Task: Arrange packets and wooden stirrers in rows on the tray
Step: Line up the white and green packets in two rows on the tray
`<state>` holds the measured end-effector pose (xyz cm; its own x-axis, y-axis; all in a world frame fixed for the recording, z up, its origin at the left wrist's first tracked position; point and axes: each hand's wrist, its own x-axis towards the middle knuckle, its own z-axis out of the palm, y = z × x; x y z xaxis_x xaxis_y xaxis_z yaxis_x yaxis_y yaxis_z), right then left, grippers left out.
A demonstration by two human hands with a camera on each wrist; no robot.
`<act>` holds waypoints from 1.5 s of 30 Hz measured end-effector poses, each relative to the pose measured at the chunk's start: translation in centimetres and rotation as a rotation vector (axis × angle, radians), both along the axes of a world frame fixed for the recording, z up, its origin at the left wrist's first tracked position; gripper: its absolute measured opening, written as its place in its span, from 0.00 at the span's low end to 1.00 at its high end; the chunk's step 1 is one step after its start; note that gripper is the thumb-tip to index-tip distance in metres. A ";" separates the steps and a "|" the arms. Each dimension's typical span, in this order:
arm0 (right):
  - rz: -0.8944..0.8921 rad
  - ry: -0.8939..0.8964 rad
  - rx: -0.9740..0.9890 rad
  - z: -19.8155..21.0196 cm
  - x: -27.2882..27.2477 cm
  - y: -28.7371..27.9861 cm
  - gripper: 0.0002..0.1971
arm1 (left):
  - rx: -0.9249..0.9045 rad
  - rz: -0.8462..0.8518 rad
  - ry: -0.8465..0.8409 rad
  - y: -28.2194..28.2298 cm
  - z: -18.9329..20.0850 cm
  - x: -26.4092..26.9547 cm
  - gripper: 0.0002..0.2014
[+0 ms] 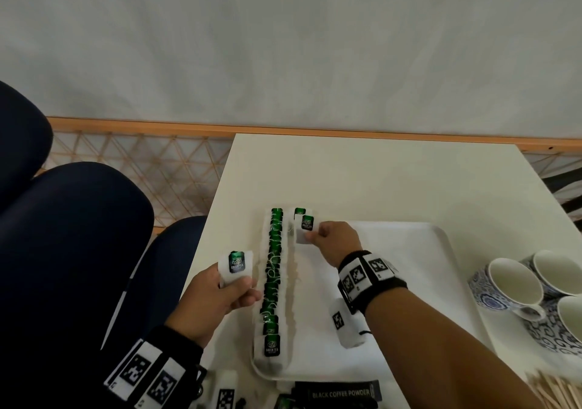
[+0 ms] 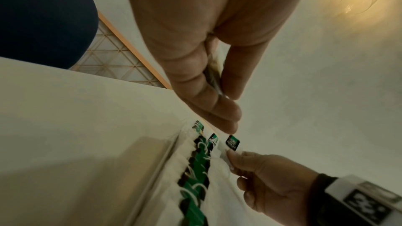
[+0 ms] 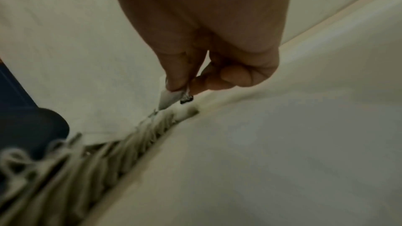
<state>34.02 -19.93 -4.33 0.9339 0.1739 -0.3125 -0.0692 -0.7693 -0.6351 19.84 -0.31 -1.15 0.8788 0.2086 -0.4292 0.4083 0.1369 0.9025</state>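
Note:
A white tray (image 1: 419, 238) lies on the table. A long row of green tea bags (image 1: 273, 270) runs down its left side. At the far end of a second row one tea bag (image 1: 299, 212) lies flat. My right hand (image 1: 327, 241) pinches another tea bag (image 1: 305, 230) just in front of it, low over the tray. My left hand (image 1: 226, 289) holds a further green tea bag (image 1: 236, 265) upright, left of the tray and above the table edge. In the left wrist view the left hand (image 2: 224, 92) grips its bag between thumb and fingers.
Blue-patterned cups (image 1: 516, 286) stand right of the tray. Wooden stirrers (image 1: 554, 393) lie at the bottom right. A black coffee powder packet (image 1: 340, 393) lies in front of the tray. Dark blue chairs (image 1: 63, 235) stand left of the table.

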 end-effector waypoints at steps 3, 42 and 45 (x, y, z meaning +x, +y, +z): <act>-0.032 0.041 -0.067 -1.5 0.8 0.9 0.23 | -0.012 0.006 0.010 0.1 0.1 -0.1 0.04; -0.022 0.004 0.172 -0.7 -0.9 0.5 0.11 | -0.034 0.048 0.016 -0.7 0.3 -0.2 0.07; -0.025 0.003 -0.017 -1.7 -0.1 0.8 0.21 | -0.029 0.038 0.024 -0.8 0.3 -0.3 0.07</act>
